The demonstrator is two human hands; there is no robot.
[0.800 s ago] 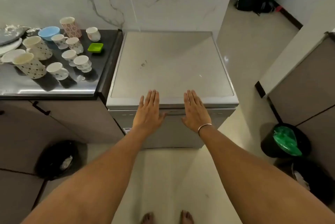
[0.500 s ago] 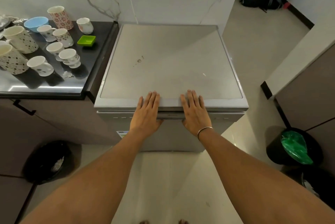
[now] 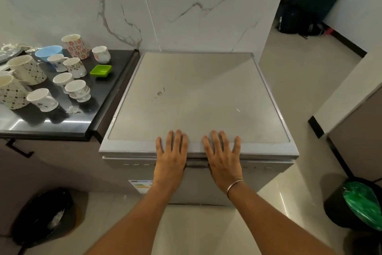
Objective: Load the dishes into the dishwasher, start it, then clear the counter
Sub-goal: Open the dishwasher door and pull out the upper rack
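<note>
my left hand [image 3: 171, 157] and right hand [image 3: 224, 158] lie flat, fingers straight, on the dishwasher [image 3: 198, 99] front edge; i should hook its handle [image 3: 197, 165] evenly.

The dark desk [image 3: 99, 99] carries a green dish [image 3: 100, 70] near its right edge. Left of the dish stand patterned cups [image 3: 77, 89], a blue bowl [image 3: 49, 52] and a tall floral mug [image 3: 75, 46].

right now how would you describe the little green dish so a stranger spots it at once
Find the black counter left of the grey dishwasher. At its side nearest the dishwasher, in front of a white cup, lies the green dish. It alone is square, shallow and bright green; its neighbours are round cups.
</note>
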